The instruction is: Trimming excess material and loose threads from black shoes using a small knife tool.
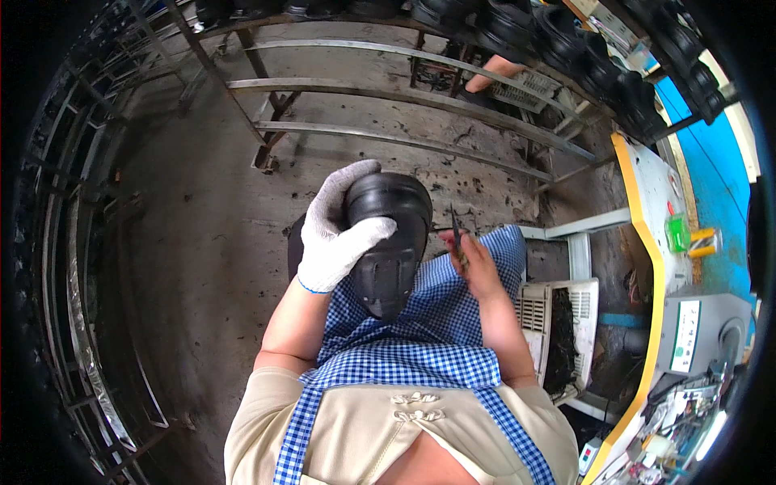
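Note:
My left hand [334,234], in a white and grey knit glove, is wrapped round a black shoe [393,255] above my lap. Its thumb presses across the upper, and its fingers curl over the rounded far end. Just right of the shoe, my bare right hand [477,263] grips what looks like a small pair of dark scissors [456,230]. One slim pointed part of it sticks up away from me. The tool and the shoe appear apart. A blue checked apron [453,299] covers my lap beneath both.
Ahead stands a metal rack [347,87] with black shoes [558,36] along its top. At right are a yellow-edged bench [651,242], a grey machine [705,331], a green container [677,234] and a pale crate [586,323] holding black scraps. More racks [73,283] line the left.

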Demonstrator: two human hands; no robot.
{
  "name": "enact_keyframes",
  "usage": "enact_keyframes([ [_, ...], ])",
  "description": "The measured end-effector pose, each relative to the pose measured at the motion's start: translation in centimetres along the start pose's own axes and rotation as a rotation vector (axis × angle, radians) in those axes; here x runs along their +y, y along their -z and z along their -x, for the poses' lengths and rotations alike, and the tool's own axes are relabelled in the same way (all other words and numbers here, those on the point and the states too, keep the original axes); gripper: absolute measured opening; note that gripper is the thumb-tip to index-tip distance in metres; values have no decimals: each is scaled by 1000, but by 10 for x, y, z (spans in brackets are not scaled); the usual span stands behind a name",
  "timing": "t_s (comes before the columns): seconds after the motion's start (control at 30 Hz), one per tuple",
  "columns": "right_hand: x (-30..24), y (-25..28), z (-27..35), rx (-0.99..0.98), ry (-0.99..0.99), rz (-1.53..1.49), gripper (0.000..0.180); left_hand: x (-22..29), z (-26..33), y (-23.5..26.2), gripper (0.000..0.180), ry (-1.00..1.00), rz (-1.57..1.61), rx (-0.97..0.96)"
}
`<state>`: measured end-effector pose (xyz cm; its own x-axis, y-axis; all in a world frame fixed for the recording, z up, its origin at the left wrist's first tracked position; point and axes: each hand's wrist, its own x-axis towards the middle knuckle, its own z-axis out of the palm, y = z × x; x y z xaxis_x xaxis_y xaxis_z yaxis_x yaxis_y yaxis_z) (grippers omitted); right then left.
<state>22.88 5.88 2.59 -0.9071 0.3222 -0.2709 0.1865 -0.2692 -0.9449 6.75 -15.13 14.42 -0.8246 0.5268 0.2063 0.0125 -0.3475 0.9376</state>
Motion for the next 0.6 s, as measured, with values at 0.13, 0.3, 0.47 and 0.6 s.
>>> enact_keyframes([
  [0.13, -56, -11, 4, -27, 479, 193, 27, -2, 2, 1, 70, 14, -74, -139],
  [0.3, -121, -38, 26, -131, 867, 683, 34, 10, 4, -3, 74, 164, -154, -221],
  [0.47, -130, -36, 26, -56, 726, 707, 51, -14, -3, 12, 68, -4, 52, -23],
  [0.6, -86, -21, 27, -115, 552, 487, 65, -43, -19, 52, 65, 140, 702, 298],
])
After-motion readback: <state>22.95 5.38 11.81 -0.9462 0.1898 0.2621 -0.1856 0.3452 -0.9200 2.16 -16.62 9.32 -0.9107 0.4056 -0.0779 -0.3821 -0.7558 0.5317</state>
